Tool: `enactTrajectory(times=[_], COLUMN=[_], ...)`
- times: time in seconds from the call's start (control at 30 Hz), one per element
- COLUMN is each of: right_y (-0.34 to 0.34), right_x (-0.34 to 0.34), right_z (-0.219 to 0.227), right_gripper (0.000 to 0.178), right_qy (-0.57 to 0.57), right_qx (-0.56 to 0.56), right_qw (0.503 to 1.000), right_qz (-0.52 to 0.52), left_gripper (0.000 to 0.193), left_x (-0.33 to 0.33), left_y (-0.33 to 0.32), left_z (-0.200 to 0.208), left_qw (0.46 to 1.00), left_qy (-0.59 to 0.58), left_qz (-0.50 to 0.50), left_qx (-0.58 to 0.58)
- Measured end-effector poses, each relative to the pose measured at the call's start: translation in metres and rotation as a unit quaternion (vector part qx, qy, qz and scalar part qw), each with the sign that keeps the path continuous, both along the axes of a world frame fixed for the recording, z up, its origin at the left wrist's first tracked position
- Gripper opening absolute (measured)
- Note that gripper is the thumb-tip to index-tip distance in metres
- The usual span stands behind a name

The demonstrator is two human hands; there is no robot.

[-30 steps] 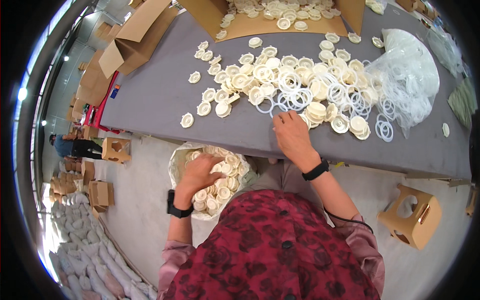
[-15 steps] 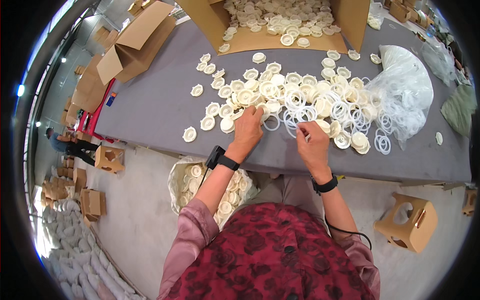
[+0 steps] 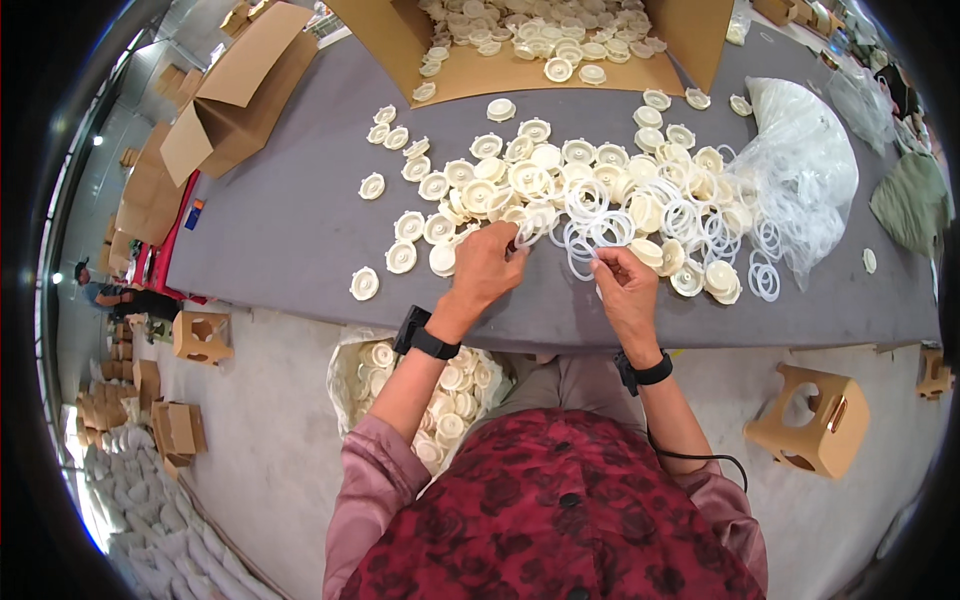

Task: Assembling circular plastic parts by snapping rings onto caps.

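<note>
Cream-coloured round plastic caps (image 3: 478, 197) with notched rims lie heaped on the grey table. Thin translucent white rings (image 3: 680, 218) are scattered over the heap. My left hand (image 3: 486, 265) is at the near edge of the heap, its thumb and fingers pinched on a ring (image 3: 527, 234). To its right, my right hand (image 3: 628, 285) has its fingertips closed at the edge of another ring (image 3: 580, 262), beside the caps. Its remaining fingers are curled in, so whatever lies in the palm is hidden.
An open carton (image 3: 560, 80) full of caps lies at the back. A clear plastic bag (image 3: 805, 175) of rings sits at right. Below the table edge stands a white sack (image 3: 350, 385) of caps. A cardboard stool (image 3: 815, 420) is on the floor at right.
My left hand has drawn back slightly from the caps, and a ring that lay by its fingers is now at its fingertips. My right hand stays almost in place. The view has shifted slightly.
</note>
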State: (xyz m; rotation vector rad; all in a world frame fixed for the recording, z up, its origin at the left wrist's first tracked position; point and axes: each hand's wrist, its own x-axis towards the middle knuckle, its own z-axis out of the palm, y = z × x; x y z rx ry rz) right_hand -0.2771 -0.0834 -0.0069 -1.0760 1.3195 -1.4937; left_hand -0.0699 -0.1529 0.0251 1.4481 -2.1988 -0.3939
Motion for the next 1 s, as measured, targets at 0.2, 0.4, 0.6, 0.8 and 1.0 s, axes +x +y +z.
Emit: enactTrajectory(times=[0.2,0.4,0.6,0.8,1.0], right_y=[0.002,0.003,0.006,0.012,0.029], right_x=[-0.005,-0.005,-0.012,0.003,0.015], right_z=[-0.007,-0.009,-0.003,0.016,0.029], right_gripper=[0.009,0.010,0.009,0.011,0.014], right_qy=[-0.015,-0.007,-0.056,-0.004,0.091], right_qx=[0.002,-0.016,-0.001,-0.082,-0.145], right_qw=[1.000,1.000,0.998,0.996,0.985], right_qz=[-0.008,-0.007,0.002,-0.038,-0.035], left_gripper=[0.023,0.019,0.011,0.009,0.014], left_x=[-0.018,-0.010,0.000,-0.010,-0.023], left_y=[-0.006,-0.005,0.010,0.059,0.092], left_z=[-0.001,-0.030,-0.015,0.004,-0.002], left_qw=[0.999,0.988,0.982,0.788,0.732], left_qy=[0.009,-0.092,0.191,0.519,0.582], left_qz=[0.029,0.024,0.014,-0.003,0.004], left_qx=[-0.012,-0.123,-0.005,0.331,0.355])
